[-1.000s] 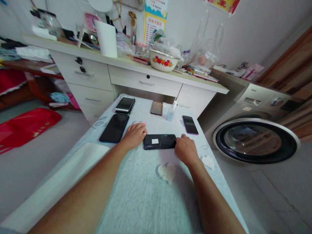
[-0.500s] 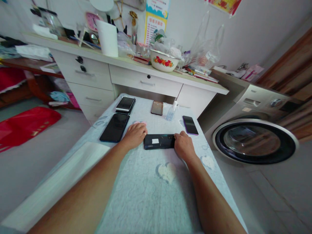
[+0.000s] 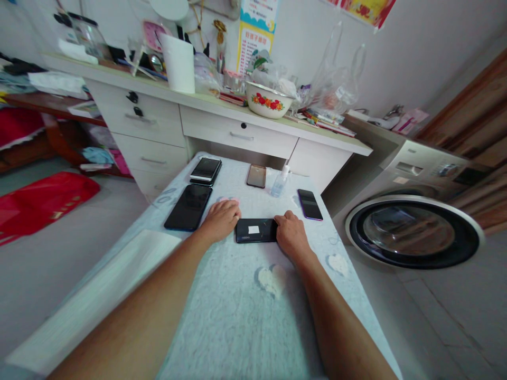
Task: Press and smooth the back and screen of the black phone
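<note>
A black phone (image 3: 256, 230) lies back up on the cloth-covered table, with a small white label on it. My right hand (image 3: 292, 232) is closed over its right end and covers the camera area. Beside the left end rests my left hand (image 3: 221, 219), fingers curled down; a bit of pink shows behind its knuckles, and what is under the fingers is hidden. A large dark phone (image 3: 189, 207) lies just left of that hand. Beyond are stacked phones (image 3: 206, 170), a brownish phone or case (image 3: 256, 176), a clear spray bottle (image 3: 279, 182) and a purple-edged phone (image 3: 310, 204).
The table (image 3: 237, 316) has a pale heart-patterned cloth. Behind it stands a white desk (image 3: 222, 124) bearing a flowered enamel bowl (image 3: 268, 100), a paper roll (image 3: 179, 64) and plastic bags. A washing machine (image 3: 412, 163) is at right. Something red (image 3: 51, 203) lies on the left floor.
My right hand has slid left along the black phone and now covers its camera area, which showed before. My left hand has stayed beside the phone's left end.
</note>
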The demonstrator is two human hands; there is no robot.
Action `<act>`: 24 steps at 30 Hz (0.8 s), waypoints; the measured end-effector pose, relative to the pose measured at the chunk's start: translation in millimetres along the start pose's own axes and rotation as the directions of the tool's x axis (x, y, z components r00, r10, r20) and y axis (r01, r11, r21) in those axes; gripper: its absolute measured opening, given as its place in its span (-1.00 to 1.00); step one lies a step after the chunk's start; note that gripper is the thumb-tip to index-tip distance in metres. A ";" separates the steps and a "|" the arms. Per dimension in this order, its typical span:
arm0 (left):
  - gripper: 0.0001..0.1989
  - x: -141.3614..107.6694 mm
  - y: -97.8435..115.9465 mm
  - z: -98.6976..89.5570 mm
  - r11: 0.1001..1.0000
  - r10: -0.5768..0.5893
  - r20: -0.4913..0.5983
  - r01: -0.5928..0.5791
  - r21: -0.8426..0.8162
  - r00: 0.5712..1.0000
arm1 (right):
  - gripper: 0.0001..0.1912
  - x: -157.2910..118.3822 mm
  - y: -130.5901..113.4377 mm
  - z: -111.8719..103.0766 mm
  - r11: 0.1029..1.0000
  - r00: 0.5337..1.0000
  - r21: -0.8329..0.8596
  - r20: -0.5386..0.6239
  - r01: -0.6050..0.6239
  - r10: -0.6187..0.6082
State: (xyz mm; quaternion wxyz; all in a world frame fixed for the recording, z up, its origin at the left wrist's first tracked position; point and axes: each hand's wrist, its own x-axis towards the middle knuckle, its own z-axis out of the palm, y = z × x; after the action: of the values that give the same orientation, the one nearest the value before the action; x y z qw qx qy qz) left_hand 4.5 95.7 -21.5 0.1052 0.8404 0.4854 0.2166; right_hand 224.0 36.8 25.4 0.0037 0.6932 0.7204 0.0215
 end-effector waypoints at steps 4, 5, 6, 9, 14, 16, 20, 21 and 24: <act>-0.82 0.0 1.0 -0.5 1.000 -0.011 -0.006 0.011 0.017 1.000 | -0.65 0.5 -7.4 -0.7 1.000 1.000 0.004 0.006 0.023 -0.023; -0.82 -0.2 1.3 -0.8 1.000 -0.011 -0.007 0.011 0.023 1.000 | -0.65 0.4 -9.7 -0.9 0.999 0.999 0.006 0.006 0.031 -0.031; -0.82 -0.3 1.6 -1.0 1.000 -0.010 -0.008 0.011 0.028 1.000 | -0.66 0.3 -12.3 -1.2 0.999 0.999 0.009 0.005 0.042 -0.042; -0.82 -0.8 1.6 -1.0 1.000 0.004 -0.017 -0.004 0.025 1.000 | -0.67 0.0 -20.9 -1.9 0.997 0.997 0.014 0.003 0.080 -0.080; -0.82 -0.6 -0.8 1.2 1.000 0.018 -0.026 -0.018 0.016 0.999 | -0.65 2.9 -30.4 -7.0 0.993 0.992 -0.024 0.051 0.114 -0.113; -0.82 -0.5 -2.0 2.4 1.000 0.024 -0.029 -0.024 0.011 0.999 | -0.66 5.3 -32.5 -10.8 0.993 0.991 -0.043 0.081 0.114 -0.110; -0.82 -0.5 -3.5 4.6 1.000 0.020 -0.038 -0.020 0.005 0.999 | -0.68 9.0 -39.2 -16.1 0.993 0.990 -0.064 0.108 0.103 -0.095; -0.82 -0.6 -3.5 4.8 1.000 0.017 -0.040 -0.017 0.012 0.999 | -0.68 9.2 -41.4 -16.3 0.993 0.990 -0.058 0.105 0.102 -0.096; -0.82 -0.8 -2.6 4.3 0.999 0.009 -0.034 -0.008 0.042 0.999 | -0.67 8.8 -48.3 -14.4 0.993 0.989 -0.017 0.088 0.120 -0.118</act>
State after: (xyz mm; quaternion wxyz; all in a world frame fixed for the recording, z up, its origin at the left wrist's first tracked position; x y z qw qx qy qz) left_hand 4.2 96.4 -26.6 0.0785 0.8408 0.4879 0.2212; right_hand 175.0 43.4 38.2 0.0440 0.6490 0.7595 -0.0009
